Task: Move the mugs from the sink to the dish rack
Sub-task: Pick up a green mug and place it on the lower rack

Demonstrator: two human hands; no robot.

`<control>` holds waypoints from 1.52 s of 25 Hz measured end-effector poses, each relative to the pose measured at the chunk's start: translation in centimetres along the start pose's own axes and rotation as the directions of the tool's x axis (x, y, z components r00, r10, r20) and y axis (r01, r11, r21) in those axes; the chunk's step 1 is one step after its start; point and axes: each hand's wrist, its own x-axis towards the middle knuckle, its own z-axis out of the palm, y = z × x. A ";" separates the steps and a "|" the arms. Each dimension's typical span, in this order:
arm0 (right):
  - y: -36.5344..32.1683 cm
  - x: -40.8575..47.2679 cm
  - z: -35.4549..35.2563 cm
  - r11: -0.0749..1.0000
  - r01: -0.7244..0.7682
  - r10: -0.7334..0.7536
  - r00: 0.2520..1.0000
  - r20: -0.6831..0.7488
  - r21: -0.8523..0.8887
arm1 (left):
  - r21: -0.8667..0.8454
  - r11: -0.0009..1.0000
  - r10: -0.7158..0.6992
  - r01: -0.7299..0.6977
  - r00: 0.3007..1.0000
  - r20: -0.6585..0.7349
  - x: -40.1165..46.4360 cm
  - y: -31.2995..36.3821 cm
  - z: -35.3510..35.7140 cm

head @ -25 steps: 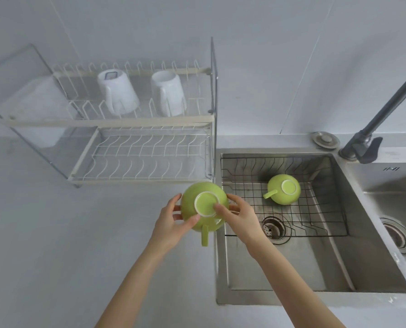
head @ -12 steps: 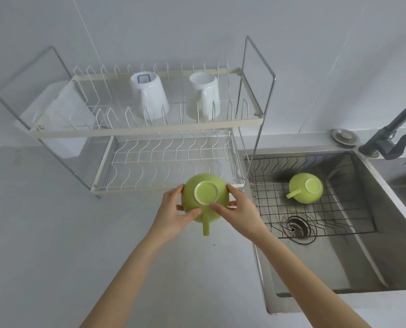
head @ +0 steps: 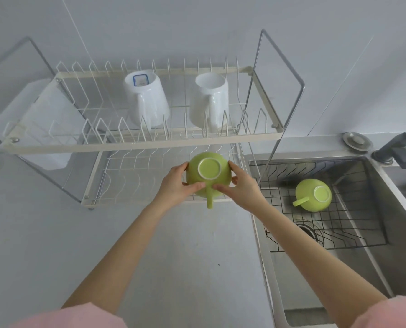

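White counter (head: 55, 245) held the dish rack (head: 140, 144) at 12 o'clock; left hand (head: 173, 185) and right hand (head: 242, 185) gripped a green mug (head: 206, 165) upside down, likely so it could drain, over the bottom shelf

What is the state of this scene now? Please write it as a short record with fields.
held mug: green mug, upside down, handle toward the person
grip: left hand and right hand, one on each side
position: over the dish rack lower shelf
sink: second green mug on the wire grid
upper shelf: two white mugs, inverted
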 end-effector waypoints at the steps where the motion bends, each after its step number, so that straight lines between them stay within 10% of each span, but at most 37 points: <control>1: 0.0 0.9 0.0 1.000 -0.016 0.016 1.000 0.003 0.015 | 0.014 1.000 -0.006 0.005 1.000 0.005 0.9 0.1 -0.1; 34: -1.6 4.3 -0.6 0.996 -0.030 0.033 0.999 0.028 -0.084 | 0.126 0.992 0.009 -0.008 1.000 -0.012 4.7 0.9 0.4; 38: -1.7 2.2 -1.4 0.977 0.076 -0.066 0.996 0.054 -0.200 | 0.386 0.921 0.053 -0.059 0.998 0.024 2.6 1.5 -0.5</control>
